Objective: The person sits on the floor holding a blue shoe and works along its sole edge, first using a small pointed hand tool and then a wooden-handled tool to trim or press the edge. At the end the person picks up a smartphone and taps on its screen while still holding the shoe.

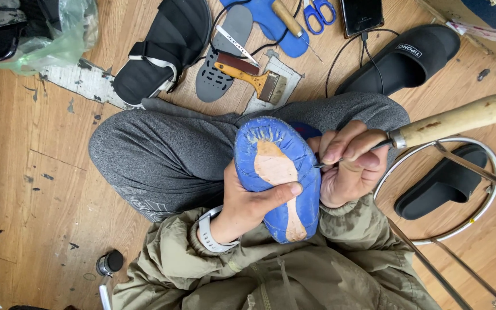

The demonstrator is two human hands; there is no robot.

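Observation:
My left hand [251, 204] grips a blue shoe upper [276, 172] stretched over a last, sole side up, with a tan patch showing along its middle; my thumb presses across it. My right hand [348, 163] holds a wooden-handled awl [454, 119] whose thin metal tip touches the right edge of the blue upper. The shoe rests in my lap, above my crossed legs in grey trousers [167, 152]. A white watch sits on my left wrist.
On the wooden floor ahead lie a black sandal [165, 49], a grey insole [225, 54], a wooden-handled brush [254, 77], blue scissors [318, 12], a phone [361, 14] and a black slide [403, 57]. A metal stool frame [460, 229] and another slide [440, 183] are at right.

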